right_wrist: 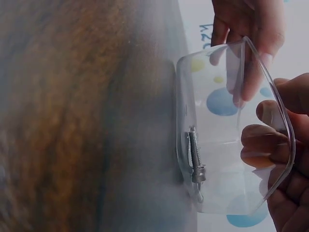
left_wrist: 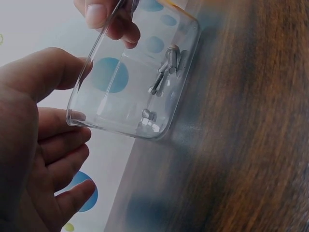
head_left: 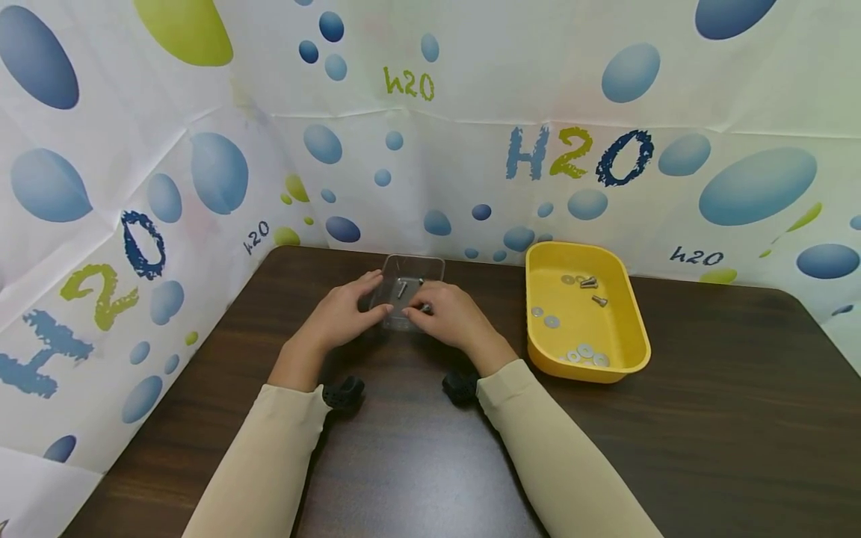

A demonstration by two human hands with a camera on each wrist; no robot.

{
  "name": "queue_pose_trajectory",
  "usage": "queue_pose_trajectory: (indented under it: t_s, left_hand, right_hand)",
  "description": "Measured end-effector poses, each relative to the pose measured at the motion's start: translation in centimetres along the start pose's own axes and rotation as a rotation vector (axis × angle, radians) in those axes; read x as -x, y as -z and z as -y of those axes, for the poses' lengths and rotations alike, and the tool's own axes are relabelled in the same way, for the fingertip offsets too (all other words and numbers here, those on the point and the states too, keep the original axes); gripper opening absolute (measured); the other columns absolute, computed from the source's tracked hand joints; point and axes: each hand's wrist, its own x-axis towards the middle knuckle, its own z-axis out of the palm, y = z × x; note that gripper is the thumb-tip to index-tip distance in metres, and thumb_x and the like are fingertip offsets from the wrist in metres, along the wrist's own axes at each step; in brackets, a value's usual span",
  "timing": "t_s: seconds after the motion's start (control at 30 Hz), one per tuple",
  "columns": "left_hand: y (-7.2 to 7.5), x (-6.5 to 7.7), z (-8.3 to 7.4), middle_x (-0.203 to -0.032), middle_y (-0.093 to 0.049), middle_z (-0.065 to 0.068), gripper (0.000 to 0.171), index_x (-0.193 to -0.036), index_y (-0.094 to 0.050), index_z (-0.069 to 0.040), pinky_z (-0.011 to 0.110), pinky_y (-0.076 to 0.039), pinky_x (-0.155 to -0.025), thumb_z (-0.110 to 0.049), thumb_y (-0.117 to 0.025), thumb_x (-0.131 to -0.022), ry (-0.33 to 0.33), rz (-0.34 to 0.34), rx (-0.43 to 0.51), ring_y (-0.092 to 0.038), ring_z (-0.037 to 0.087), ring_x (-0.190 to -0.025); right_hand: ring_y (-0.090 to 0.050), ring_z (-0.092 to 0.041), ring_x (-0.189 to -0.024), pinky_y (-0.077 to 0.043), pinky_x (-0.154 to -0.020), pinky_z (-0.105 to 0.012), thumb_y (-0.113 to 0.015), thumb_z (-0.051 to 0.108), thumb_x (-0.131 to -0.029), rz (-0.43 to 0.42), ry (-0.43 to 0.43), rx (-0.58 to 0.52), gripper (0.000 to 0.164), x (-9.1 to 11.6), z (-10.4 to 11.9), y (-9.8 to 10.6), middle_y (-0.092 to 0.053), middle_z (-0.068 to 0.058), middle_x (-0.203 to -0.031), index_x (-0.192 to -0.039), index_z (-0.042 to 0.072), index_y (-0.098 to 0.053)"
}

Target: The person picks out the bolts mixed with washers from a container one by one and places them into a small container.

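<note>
Clear box [head_left: 418, 267] sits near the far table edge [head_left: 484, 267] (tray [head_left: 622, 321] apart).

Free strip between clear box [head_left: 407, 269] and yellow tray [head_left: 595, 326], fingers [head_left: 362, 285] crowding the box's open top.

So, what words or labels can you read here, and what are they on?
"h2o": green, top middle of the patterned backdrop
"H2O": large, right of centre, backdrop
"H2O": large, slanting, left side, backdrop
"h2o": small, dark, left side, backdrop
"h2o": small, dark, right side, backdrop
Right wrist view: backdrop lettering, too incomplete to read fully
Yellow tray, clear box: nothing readable
</note>
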Motion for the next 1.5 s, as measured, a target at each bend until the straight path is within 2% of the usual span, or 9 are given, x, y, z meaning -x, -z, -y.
queue_pose_trajectory:
  t_s: [0.3, 0.97, 1.5]
  left_hand:
    - [-0.15, 0.02, 0.09, -0.161, -0.030, 0.003, 0.070, -0.153, -0.038, -0.013, 0.054, -0.029, -0.116, -0.047, -0.058, -0.095, 0.020, 0.005, 0.011, -0.030, 0.028, -0.148]
    - [-0.09, 0.04, 0.13, -0.161, -0.031, 0.007, 0.070, -0.152, -0.038, -0.010, 0.056, -0.030, -0.115, -0.046, -0.059, -0.096, -0.015, -0.012, 0.014, -0.031, 0.031, -0.147]
    - [-0.20, 0.12, -0.07, -0.161, -0.030, 0.008, 0.070, -0.152, -0.037, -0.009, 0.057, -0.030, -0.115, -0.045, -0.058, -0.096, -0.018, -0.009, 0.008, -0.032, 0.033, -0.146]
  right_hand:
    - [-0.066, -0.016, -0.093, -0.054, -0.086, -0.034, -0.065, 0.028, -0.095, 0.001, -0.022, 0.007, 0.019, 0.06, -0.01, -0.21, -0.072, 0.001, -0.100, -0.101, 0.013, -0.077]
    - [-0.066, -0.015, -0.092, -0.055, -0.084, -0.033, -0.067, 0.027, -0.094, -0.021, -0.034, -0.014, 0.018, 0.13, 0.05, -0.25, -0.071, 0.000, -0.101, -0.100, 0.014, -0.077]
    - [-0.065, -0.015, -0.091, -0.055, -0.084, -0.032, -0.065, 0.028, -0.095, 0.009, -0.063, 0.005, 0.019, 0.22, 0.33, -0.25, -0.070, 0.001, -0.100, -0.101, 0.013, -0.077]
